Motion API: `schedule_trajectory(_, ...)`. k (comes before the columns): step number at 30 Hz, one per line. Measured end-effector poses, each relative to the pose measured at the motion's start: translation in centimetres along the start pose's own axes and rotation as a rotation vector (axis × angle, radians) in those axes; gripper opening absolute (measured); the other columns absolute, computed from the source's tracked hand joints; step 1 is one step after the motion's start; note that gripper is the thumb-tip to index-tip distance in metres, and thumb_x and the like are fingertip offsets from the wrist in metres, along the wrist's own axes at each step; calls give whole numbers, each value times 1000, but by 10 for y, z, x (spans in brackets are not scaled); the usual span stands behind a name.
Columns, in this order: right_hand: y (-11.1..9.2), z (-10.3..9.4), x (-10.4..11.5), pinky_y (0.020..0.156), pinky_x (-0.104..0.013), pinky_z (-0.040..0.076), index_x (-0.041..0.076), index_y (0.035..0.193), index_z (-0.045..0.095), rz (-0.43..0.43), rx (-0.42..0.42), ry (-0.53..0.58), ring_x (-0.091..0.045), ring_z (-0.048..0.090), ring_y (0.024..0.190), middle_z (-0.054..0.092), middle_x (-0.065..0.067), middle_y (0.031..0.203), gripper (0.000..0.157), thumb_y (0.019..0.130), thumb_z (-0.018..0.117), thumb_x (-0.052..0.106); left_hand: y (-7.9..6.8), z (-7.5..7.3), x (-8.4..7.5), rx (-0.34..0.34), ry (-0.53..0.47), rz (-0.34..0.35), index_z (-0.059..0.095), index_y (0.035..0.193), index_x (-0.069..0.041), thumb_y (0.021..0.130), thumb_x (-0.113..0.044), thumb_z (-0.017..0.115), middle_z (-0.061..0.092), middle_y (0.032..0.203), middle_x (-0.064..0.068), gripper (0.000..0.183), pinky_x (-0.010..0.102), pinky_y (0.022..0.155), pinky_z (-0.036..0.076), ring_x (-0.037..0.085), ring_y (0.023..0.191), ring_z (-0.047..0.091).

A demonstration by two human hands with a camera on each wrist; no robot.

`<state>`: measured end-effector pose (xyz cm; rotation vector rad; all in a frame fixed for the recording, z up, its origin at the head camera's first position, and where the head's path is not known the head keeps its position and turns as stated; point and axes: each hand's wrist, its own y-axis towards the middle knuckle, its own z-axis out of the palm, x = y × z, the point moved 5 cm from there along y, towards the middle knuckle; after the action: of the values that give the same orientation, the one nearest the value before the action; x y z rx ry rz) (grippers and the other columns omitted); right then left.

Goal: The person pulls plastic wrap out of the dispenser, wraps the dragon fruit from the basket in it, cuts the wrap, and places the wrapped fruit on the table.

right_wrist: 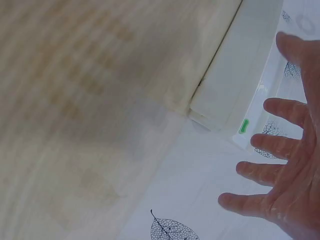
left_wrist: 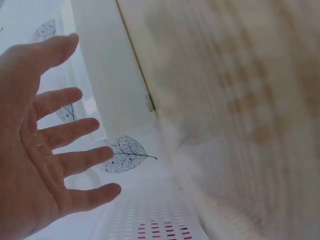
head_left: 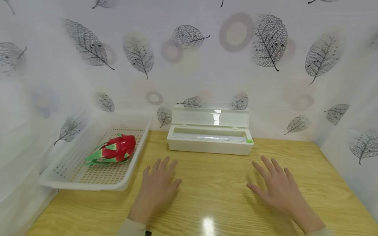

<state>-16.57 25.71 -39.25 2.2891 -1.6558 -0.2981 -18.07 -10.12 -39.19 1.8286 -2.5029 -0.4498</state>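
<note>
Left hand and right hand well apart over the near part of the bench, holding nothing, both with fingers spread and nearly straight, thumbs turned inwards; cannot tell whether touching the surface or just above. Set beyond both hands, nearly midway between, a long white dispenser box, looking like one for cling film, with hinged lid raised at the back. Inside, a shiny strip, perhaps clear film, and at the right end a small green piece, maybe a cutter, not certain. Judging by the smooth walls, probably of stiff plastic, rather light for such length, and a little slippery to dry fingers. Best to hold low by the two short ends, one hand at each, or to steady by the front wall; better not to lift by the raised lid, since likely weak at the hinges. If really film, then very soft, clinging and easy to crease, so to be pinched gently at the edge. To the left, beside the left hand, a white perforated basket, carrying a red-and-green dragon fruit, glossy and lying on its side. Close behind the lid, a leaf-printed sheet, leaving little room for fingers from the back. Also to mind: the basket's right wall, near enough to be knocked in a sideways move.
</note>
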Motion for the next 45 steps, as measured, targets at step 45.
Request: schedule_trajectory(45, 128, 4, -30, 76, -62, 56, 4, 116, 74, -227, -31, 56, -48, 64, 112, 66, -26, 127, 26, 91, 76, 14, 128, -2, 39, -88, -47, -57, 72, 128, -21, 100, -24, 68, 65, 120, 12, 28, 54, 78, 56, 33, 104, 65)
